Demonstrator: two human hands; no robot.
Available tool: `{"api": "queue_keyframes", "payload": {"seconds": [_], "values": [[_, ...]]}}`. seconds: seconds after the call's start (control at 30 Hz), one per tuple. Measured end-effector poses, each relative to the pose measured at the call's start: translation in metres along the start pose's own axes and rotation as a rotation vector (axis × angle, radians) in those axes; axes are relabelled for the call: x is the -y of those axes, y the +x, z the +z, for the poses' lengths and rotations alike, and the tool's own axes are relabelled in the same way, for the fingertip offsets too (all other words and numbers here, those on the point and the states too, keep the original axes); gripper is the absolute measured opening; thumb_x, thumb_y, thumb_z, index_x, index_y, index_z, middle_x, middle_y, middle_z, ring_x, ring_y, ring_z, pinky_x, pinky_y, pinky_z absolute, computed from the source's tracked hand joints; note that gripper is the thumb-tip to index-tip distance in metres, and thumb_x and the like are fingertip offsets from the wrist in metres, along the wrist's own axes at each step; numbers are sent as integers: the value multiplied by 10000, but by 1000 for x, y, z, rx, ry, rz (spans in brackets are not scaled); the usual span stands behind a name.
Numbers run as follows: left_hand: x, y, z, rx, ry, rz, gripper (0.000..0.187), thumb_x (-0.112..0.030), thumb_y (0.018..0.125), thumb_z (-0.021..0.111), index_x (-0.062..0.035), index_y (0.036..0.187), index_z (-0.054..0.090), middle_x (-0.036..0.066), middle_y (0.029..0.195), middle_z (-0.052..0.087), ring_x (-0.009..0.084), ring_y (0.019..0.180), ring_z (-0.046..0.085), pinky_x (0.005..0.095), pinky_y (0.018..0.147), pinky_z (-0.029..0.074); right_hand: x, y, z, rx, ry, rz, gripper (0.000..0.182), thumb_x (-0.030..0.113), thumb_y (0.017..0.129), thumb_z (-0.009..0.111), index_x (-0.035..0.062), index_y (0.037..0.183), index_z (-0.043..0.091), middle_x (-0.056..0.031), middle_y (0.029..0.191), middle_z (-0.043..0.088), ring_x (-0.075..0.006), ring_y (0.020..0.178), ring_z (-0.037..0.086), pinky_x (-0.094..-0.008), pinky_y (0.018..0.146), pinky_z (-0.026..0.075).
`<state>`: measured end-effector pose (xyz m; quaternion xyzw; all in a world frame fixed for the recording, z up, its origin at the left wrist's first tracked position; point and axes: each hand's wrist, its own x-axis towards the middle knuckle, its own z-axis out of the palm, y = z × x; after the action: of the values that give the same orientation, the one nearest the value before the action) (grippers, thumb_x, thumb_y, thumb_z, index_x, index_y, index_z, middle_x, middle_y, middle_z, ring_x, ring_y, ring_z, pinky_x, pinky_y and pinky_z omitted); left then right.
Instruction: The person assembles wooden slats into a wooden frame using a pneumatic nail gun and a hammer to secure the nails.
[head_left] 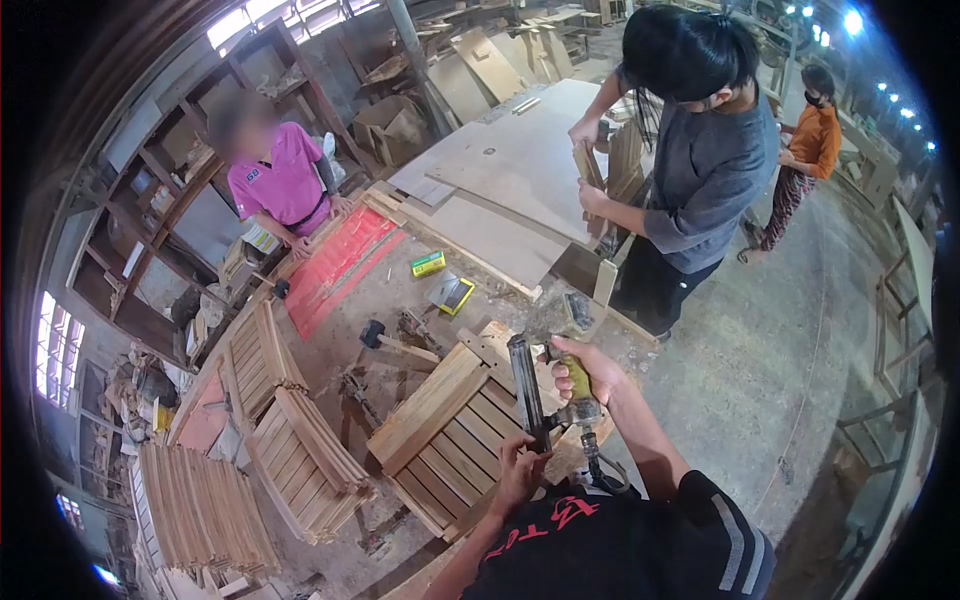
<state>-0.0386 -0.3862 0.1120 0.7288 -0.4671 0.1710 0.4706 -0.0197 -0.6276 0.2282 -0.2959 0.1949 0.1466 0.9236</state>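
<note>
From the head view, your right hand (590, 372) is wrapped tight around the yellow grip of a nail gun (540, 395), fingers closed on it. The gun's dark magazine runs up and away from you, with its nose down near your left hand (520, 468). That hand is curled at the gun's lower end, fingers bent against the tool and just over the panel (450, 425); whether it fully clamps the tool or only steadies it, you cannot tell. A black hose (600, 475) drops from the gun's base toward your chest.

The panel, a slatted wooden frame, lies flat on the bench (400, 290) right under the gun, tilted diagonally to you. To its left, stacks of slats (300, 445) lean against each other, and further left more slats (195, 510) lie in a row. A mallet (395, 342) rests just beyond the panel, with a small yellow-green box (428, 263) further up and a red sheet (340, 262) beside it.

Across the bench, a person in a pink shirt (280, 180) leans with hands on the bench edge. On your right, a person in a grey shirt (705, 170) holds wooden pieces (600, 175) at a large board (510, 170). Far behind, a person in orange (815, 140) stands on the floor.
</note>
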Motion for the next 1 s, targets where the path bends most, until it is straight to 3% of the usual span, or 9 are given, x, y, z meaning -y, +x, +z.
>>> {"api": "queue_keyframes", "payload": {"seconds": [0.2, 0.33, 0.47, 0.6, 0.63, 0.7, 0.77, 0.83, 1.0], "values": [[-25, -19, -12, -25, -83, -89, 336, -59, 785, 764, -82, 1013, 518, 144, 1039, 572, 329, 922, 558, 441, 783, 447, 5, -30, -2, -98, 116, -224, 387, 410, 945, 563, 27, 994, 570, 42, 570, 404, -107, 456, 400, -255, 428, 365], [-16, -52, -13, 416, -322, -4, 242, -219, 909, 645, -93, 1110, 597, 115, 1023, 655, 297, 945, 628, 437, 799, 484, 11, -82, -9, -734, -270, -628, 245, 279, 864, 672, 54, 914, 590, -1, 594, 477, -129, 450, 484, -289, 399, 418], [-21, -25, -37, 662, -312, -219, 229, -244, 948, 548, -42, 940, 657, 170, 812, 642, 327, 777, 636, 427, 710, 504, -29, -137, -83, -978, -568, -782, 217, 240, 820, 727, 76, 832, 586, 26, 594, 509, -87, 435, 459, -263, 414, 336], [35, 10, -56, 614, -252, -339, 249, -256, 927, 582, -30, 834, 630, 133, 731, 612, 284, 647, 575, 392, 625, 462, -108, -171, -224, -1388, -1227, -677, 348, 221, 720, 700, -38, 939, 623, -187, 740, 652, -285, 738, 666, -425, 645, 488], [61, 14, -53, 562, -250, -399, 249, -258, 918, 588, -30, 828, 630, 134, 719, 609, 275, 619, 560, 378, 602, 454, -134, -176, -261, -1473, -1318, -490, 320, 248, 727, 708, -45, 841, 651, -180, 634, 627, -230, 645, 620, -425, 599, 471], [96, 37, -59, 450, -219, -494, 243, -258, 895, 593, -35, 806, 623, 144, 701, 611, 290, 605, 574, 387, 576, 450, -175, -187, -287, -1396, -1405, -102, 423, 356, 752, 674, -50, 871, 680, -211, 717, 670, -277, 715, 675, -432, 623, 482], [132, 67, -67, 337, -71, -490, 229, -271, 867, 601, -53, 804, 636, 146, 686, 619, 321, 628, 612, 413, 572, 462, -227, -192, -323, -1399, -1140, 187, 532, 446, 796, 640, -39, 1014, 669, -205, 896, 691, -262, 833, 666, -444, 676, 482], [181, 83, -59, 235, 74, -494, 227, -293, 849, 621, -70, 837, 660, 136, 688, 628, 323, 648, 629, 411, 575, 475, -280, -192, -381, -1279, -859, 302, 552, 432, 813, 633, -18, 1132, 634, -200, 972, 687, -269, 869, 661, -428, 713, 481], [297, 126, -29, 192, 202, -603, 216, -300, 814, 630, -97, 859, 687, 133, 718, 653, 322, 722, 662, 438, 636, 517, -276, -112, -347, -1023, -1180, 379, 508, 426, 819, 629, 10, 1109, 643, -192, 960, 688, -283, 861, 662, -436, 710, 487]]}}
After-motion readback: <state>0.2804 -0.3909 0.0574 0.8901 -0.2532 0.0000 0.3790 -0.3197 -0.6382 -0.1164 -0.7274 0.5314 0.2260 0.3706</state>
